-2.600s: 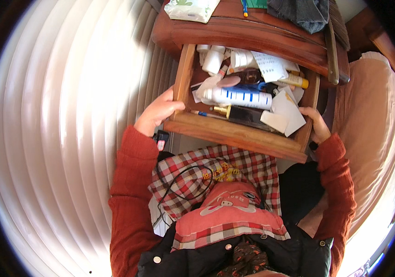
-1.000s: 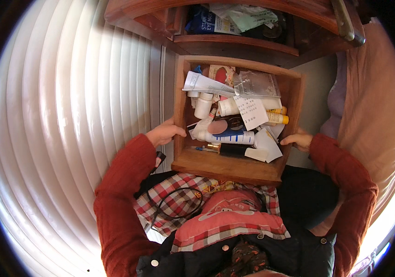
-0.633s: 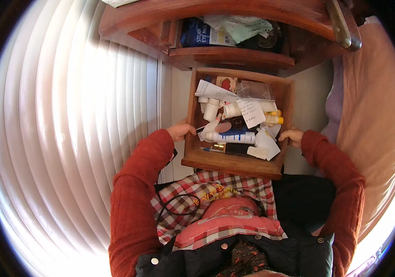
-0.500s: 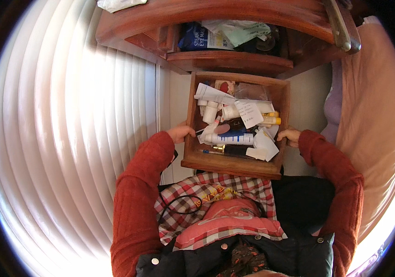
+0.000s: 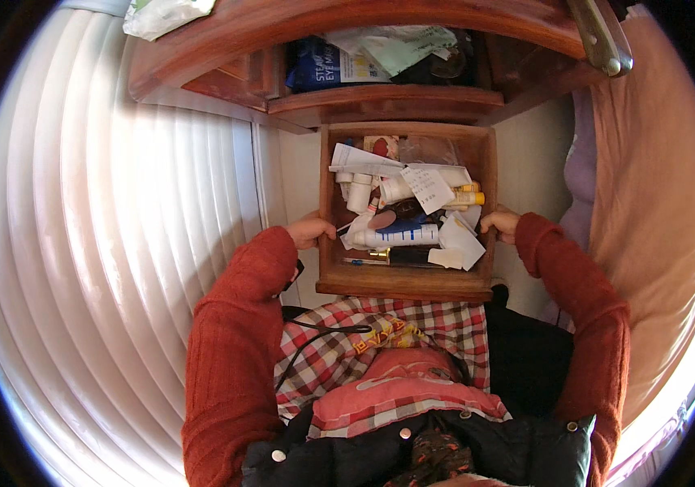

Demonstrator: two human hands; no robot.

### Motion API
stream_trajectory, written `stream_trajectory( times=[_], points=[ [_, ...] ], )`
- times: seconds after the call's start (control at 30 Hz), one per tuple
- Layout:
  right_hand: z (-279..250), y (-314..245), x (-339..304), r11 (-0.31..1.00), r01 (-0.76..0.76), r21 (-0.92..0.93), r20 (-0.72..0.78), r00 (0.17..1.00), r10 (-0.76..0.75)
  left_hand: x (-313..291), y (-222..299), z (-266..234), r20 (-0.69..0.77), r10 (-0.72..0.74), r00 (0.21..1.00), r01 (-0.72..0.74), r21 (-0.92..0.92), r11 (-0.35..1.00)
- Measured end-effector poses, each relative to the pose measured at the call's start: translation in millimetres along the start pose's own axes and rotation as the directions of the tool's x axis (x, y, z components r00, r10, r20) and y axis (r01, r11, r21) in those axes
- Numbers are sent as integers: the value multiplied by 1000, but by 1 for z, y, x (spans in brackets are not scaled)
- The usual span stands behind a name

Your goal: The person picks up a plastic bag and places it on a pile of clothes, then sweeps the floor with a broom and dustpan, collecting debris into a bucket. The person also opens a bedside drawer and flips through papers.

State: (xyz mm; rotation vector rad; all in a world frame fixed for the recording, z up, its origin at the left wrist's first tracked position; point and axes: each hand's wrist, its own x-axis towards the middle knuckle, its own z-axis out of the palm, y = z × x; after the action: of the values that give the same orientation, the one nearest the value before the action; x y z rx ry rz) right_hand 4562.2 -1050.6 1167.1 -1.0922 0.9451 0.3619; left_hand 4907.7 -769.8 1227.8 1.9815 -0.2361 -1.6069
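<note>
A wooden drawer (image 5: 404, 289), pulled out of its cabinet, is held by its two sides in front of my body. My left hand (image 5: 311, 230) grips the left wall, fingers curled over the edge. On the opposite wall, my right hand (image 5: 502, 223) has its fingers bent around the rim. Inside lie a white bottle (image 5: 360, 193), a white tube with blue marks (image 5: 400, 236), a printed paper slip (image 5: 428, 188), a folded sheet (image 5: 362, 160), crumpled white paper (image 5: 463, 243), a yellow-capped tube (image 5: 471, 198) and a dark bottle with a gold part (image 5: 408, 257).
Beyond the drawer stands a reddish wooden cabinet (image 5: 388, 103); its opening holds a blue packet (image 5: 312, 66) and a pale plastic bag (image 5: 408, 47). A metal handle (image 5: 597, 40) juts out at upper right. White pleated slats (image 5: 120, 243) line the left, a tan cover (image 5: 648, 203) the right.
The drawer, with both hands still on its sides, sits slightly further left and up in the picture and looks straighter. The cabinet also shifts left, so my view has moved.
</note>
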Motion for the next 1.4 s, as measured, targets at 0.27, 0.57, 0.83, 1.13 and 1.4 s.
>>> stream_trajectory(
  times=[0.27, 0.57, 0.83, 1.13, 1.4],
  points=[
    [18, -45, -43, 946, -249, -207, -255, 947, 194, 2, 9, 2, -44, -89, 995, 96, 201, 975],
    [12, -48, -58, 911, -117, -397, -77, 993, 94, -34, 49, -4, -1, -236, 972, 205, 494, 845],
    [75, -147, -138, 618, 343, -708, 48, 896, -442, -73, 141, 8, 32, 481, 876, -402, 599, 692],
    [153, -178, -249, 334, 616, -713, 230, 657, -718, 6, 115, 36, 41, 808, 587, -284, 946, 158],
    [147, -167, -199, 464, 575, -674, 30, 649, -760, 6, 115, 42, 4, 808, 590, 8, 1000, -11]
  ],
)
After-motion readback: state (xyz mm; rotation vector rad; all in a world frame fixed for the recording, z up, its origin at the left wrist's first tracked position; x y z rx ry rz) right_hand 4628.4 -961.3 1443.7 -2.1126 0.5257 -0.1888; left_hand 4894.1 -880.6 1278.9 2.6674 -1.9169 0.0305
